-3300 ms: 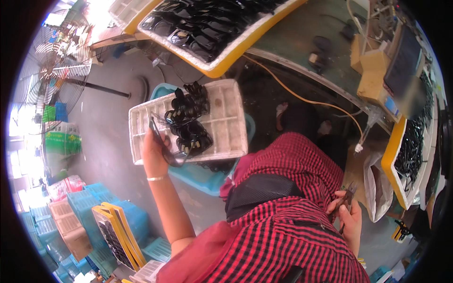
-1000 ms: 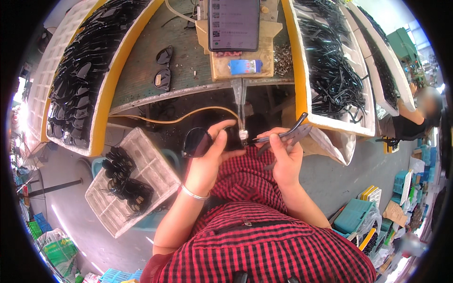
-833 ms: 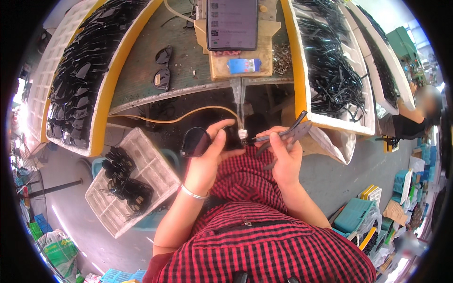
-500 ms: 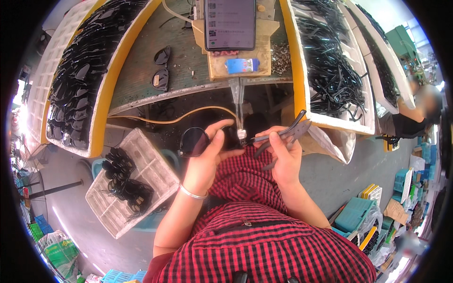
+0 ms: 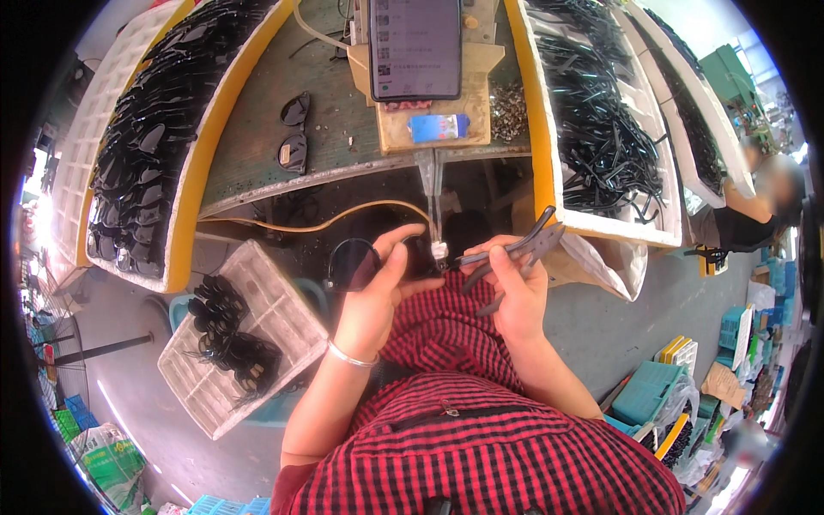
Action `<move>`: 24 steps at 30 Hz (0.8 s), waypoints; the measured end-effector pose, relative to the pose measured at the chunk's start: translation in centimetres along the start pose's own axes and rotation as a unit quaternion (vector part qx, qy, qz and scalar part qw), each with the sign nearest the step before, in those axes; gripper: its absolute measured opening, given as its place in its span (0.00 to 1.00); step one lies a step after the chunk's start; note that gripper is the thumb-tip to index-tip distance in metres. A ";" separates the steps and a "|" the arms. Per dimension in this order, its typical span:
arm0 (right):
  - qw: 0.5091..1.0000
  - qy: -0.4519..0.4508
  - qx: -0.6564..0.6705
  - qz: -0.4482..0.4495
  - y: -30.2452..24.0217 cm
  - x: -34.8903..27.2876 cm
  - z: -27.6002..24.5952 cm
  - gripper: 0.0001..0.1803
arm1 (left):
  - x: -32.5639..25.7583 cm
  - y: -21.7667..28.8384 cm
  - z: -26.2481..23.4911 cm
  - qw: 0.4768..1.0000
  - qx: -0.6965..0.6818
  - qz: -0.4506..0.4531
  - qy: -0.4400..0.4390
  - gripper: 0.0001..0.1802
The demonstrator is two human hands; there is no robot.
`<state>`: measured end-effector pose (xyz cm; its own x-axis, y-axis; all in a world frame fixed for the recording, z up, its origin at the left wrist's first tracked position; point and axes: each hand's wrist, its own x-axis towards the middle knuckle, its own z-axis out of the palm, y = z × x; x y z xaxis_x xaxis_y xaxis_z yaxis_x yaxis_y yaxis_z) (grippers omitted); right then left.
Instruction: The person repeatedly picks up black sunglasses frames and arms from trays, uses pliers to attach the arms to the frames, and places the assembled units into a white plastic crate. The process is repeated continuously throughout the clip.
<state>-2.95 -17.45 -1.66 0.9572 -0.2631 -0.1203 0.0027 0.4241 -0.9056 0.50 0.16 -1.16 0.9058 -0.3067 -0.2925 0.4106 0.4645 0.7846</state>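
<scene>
A sunglasses front (image 5: 353, 263) with large dark lenses is pinched in my left hand (image 5: 378, 290), its left lens sticking out beyond the thumb. The other lens sits partly behind my fingers, beside the white tip of a thin metal rod (image 5: 439, 250) under the bench edge. My right hand (image 5: 518, 287) is closed round dark-handled pliers (image 5: 539, 243), which lie across the palm. A thin dark piece (image 5: 469, 260) runs from the right fingertips toward the rod's tip; its kind is too small to make out. My fingers hide where the frame meets the rod.
Loose sunglasses (image 5: 293, 133) and a phone (image 5: 415, 51) lie on the bench (image 5: 257, 163). Yellow-edged trays hold sunglasses fronts (image 5: 142, 163) at left and black temples (image 5: 601, 129) at right. Below left, a tilted white tray (image 5: 287, 318) carries dark glasses parts. A person is at far right.
Both hands stay almost in place, still holding the sunglasses front and the pliers. The list on the phone has shifted a little, and the view has tilted slightly.
</scene>
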 end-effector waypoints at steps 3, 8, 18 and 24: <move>1.000 -0.005 0.001 0.004 -0.1 0.0 0.1 0.08 | -0.1 0.1 0.0 1.000 -0.001 0.000 0.001 0.22; 1.000 0.001 0.007 0.006 0.0 -0.1 0.0 0.07 | 0.0 0.2 0.0 1.000 -0.015 -0.005 -0.008 0.22; 0.994 0.039 0.058 0.089 0.8 -0.7 -0.7 0.08 | 0.0 -1.3 -1.9 0.993 -0.088 -0.068 -0.030 0.22; 0.977 0.028 0.113 0.180 0.0 -3.0 -0.8 0.09 | -3.2 -1.3 -2.8 0.975 -0.167 -0.139 -0.055 0.28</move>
<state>-6.02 -17.36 -1.58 0.8903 -0.1062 -0.4428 -0.2616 0.6765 -0.6884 -2.62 2.86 -2.73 0.7451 -0.5386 -0.3934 0.6668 0.5887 0.4569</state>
